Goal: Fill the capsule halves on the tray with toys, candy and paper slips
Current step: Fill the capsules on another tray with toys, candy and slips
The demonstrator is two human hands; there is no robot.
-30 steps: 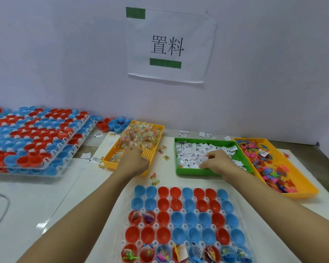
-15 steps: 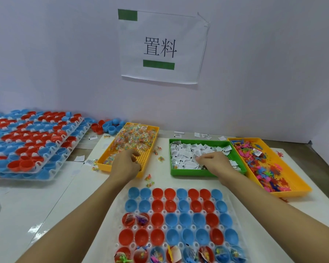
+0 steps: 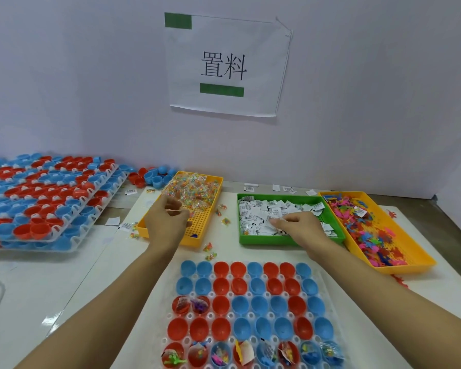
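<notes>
1. White table [image 3: 51,294] sits by a pale wall w/ a paper sign [image 3: 228,65] that has black letters & green bars.
2. Clear plastic tray [image 3: 328,312] of red & blue capsule halves [image 3: 252,306] lies at the near edge, btwn both arms. Nearest row has stuff in it; 2 red cups on the left of the third row do too. Other cups look bare.
3. Left hand [image 3: 165,222] is over the yellow plastic basket [image 3: 205,230] of wrapped candy [image 3: 192,189], fingers curled. Looks like it pinches candy wraps, but can't tell for sure.
4. Right hand [image 3: 301,226] is in the green plastic bin [image 3: 264,239] of white paper slips [image 3: 266,211], fingers bent down on the pile. Can't tell if it has hold of one.
5. Second yellow basket [image 3: 410,265], on the right, holds bright little toys [image 3: 362,222].
6. Stacked trays of red & blue capsules [image 3: 40,201] lie far left, w/ loose cups [image 3: 152,177] by the wall.
</notes>
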